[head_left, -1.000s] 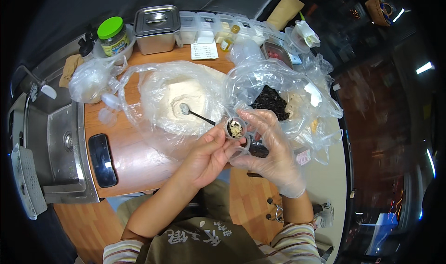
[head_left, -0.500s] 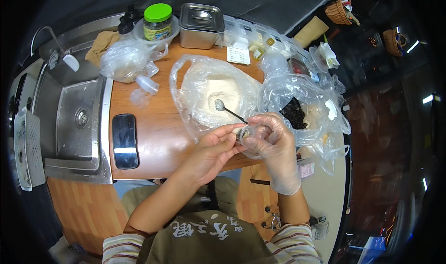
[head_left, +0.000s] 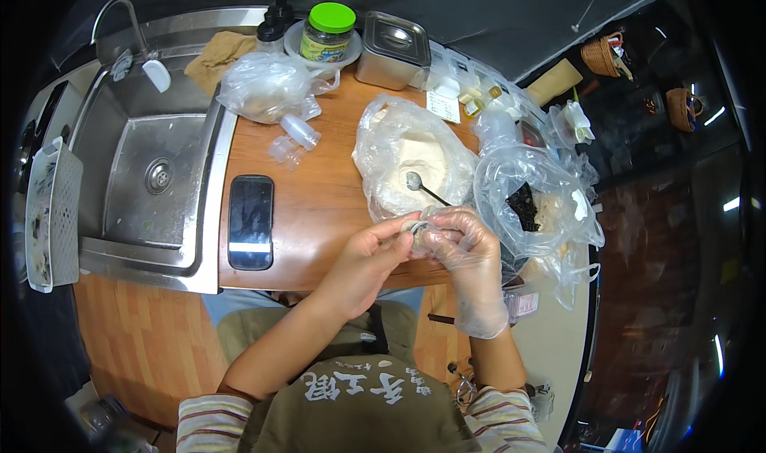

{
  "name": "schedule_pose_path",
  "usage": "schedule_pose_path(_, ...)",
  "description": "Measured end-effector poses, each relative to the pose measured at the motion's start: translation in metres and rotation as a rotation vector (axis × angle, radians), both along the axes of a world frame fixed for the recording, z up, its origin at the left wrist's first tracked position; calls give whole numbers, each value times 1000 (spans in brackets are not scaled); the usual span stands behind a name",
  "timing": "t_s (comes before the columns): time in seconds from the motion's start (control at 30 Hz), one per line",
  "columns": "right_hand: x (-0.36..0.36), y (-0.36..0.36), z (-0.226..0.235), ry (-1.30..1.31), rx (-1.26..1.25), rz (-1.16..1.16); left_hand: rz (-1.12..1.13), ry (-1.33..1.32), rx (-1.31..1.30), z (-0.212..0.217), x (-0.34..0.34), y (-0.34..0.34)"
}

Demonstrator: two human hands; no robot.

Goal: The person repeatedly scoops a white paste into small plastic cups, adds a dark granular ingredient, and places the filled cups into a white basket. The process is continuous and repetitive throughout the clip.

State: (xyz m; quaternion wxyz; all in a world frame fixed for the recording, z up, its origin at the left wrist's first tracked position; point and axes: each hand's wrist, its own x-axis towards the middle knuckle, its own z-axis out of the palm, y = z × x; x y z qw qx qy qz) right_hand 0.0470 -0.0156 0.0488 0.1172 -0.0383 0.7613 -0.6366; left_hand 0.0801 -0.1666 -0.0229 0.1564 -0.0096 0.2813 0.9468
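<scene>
Small pale item (head_left: pixel 416 228) pinched between bare left hand (head_left: pixel 369 255) and clear-gloved right hand (head_left: pixel 465 254): mostly covered by fingers, kind cannot be told. Metal spoon (head_left: pixel 424 188) at 12 o'clock from hands: handle end hidden behind the gloved fingers. White contents of crumpled clear plastic bag (head_left: pixel 407 154): blurred by film. Dark flakes in second clear bag (head_left: pixel 524 204) at 2 o'clock: too small to identify. Row of small containers (head_left: pixel 467 82) at 1 o'clock: contents unreadable. White perforated tray (head_left: pixel 53 214) at 9 o'clock: darkened by fisheye rim.
</scene>
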Motion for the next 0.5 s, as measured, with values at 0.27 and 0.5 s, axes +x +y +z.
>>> schedule_pose_path(0.27,12,-38,-6,-204,-42,107,343,93,-422,-5,26,-29)
schedule_pose_path(0.5,20,-63,-13,-232,-147,146,363,35,-395,-7,41,-54)
